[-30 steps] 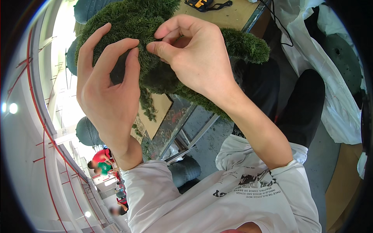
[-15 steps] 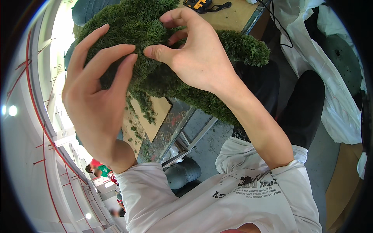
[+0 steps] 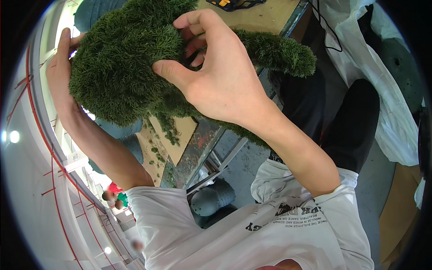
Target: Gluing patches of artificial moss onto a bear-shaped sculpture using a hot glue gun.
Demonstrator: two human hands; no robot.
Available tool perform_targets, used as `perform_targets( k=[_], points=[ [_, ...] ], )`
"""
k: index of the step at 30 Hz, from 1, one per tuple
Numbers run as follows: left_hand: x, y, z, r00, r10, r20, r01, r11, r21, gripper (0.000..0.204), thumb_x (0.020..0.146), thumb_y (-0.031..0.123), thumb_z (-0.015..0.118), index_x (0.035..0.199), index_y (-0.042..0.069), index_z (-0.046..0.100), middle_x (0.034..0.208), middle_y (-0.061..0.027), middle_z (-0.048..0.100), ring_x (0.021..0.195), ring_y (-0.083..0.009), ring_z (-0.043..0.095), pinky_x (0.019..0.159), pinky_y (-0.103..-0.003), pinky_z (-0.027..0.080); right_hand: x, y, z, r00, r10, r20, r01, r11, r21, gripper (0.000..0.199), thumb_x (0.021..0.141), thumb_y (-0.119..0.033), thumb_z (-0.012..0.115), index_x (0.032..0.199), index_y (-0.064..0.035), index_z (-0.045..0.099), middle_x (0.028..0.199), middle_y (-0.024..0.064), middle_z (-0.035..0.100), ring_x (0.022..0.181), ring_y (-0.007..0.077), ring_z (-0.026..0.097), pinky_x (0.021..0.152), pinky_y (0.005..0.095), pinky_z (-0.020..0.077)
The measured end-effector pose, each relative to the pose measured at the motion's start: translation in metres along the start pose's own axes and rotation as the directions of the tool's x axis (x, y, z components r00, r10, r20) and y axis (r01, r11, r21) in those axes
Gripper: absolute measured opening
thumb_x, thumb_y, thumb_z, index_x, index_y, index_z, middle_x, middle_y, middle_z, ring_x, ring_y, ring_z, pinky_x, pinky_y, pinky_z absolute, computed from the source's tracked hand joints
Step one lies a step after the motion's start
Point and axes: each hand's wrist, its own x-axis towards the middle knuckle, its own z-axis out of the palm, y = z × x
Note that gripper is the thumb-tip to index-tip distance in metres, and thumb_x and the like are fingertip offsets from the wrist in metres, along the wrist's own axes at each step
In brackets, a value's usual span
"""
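Note:
A large artificial topiary piece [image 3: 121, 67] of dense green foliage fills the upper middle, with a thick tuft-covered branch [image 3: 285, 54] reaching right. My right hand [image 3: 220, 76] rests over the rounded mass, its thumb on the near face and its curled fingers sunk into the foliage. Along the left side of the mass lies my left hand [image 3: 63, 63], with fingers stretched upward; the foliage hides part of them. Lower parts of the greenery hang above my lap.
Behind the foliage stands a worktable [image 3: 265, 18] with a black-and-yellow tool [image 3: 231, 4]. Loose green sprigs [image 3: 168, 132] lie on a board below. Grey-green round plastic pieces [image 3: 211, 198] sit underneath. White plastic sheeting [image 3: 382, 117] is at the right. People stand far left.
My left hand has moved from in front of the foliage out to its left side. The right hand has shifted slightly left, and the rounded mass now shows more fully.

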Motion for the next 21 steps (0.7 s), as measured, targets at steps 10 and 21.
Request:
perform_targets(
  k=[10, 21],
  points=[
    [0.004, 0.000, 0.000, 1.000, -0.024, 0.013, 0.025, 0.999, -0.036, 0.044, 0.098, 0.037, 0.070, 0.099, -0.007, 0.076, 0.090, -0.0141, 0.076, 0.072, -0.0169, 0.073, 0.066, -0.028, 0.059, 0.000, 0.003, 0.009, 0.995, -0.099, -0.032, 0.099, 0.995, -0.002, 0.058, 0.079, -0.009, 0.080, 0.123, 0.0118, 0.049, 0.108, 0.0287, 0.057, 0.100, 0.0427, 0.062, 0.088, 0.0463, 0.0511],
    [-0.010, 0.004, 0.002, 0.960, 0.195, -0.200, -0.147, 0.962, 0.231, 0.036, 0.099, 0.036, 0.070, 0.098, 0.002, 0.081, 0.069, -0.0004, 0.065, 0.055, -0.0031, 0.042, 0.054, -0.024, 0.032, 0.006, 0.008, -0.008, 0.988, 0.042, 0.146, -0.062, 0.989, 0.136, 0.057, 0.080, -0.017, 0.081, 0.126, 0.0036, 0.054, 0.105, 0.0145, 0.055, 0.083, 0.0235, 0.059, 0.078, 0.0365, 0.0534]
  ],
)
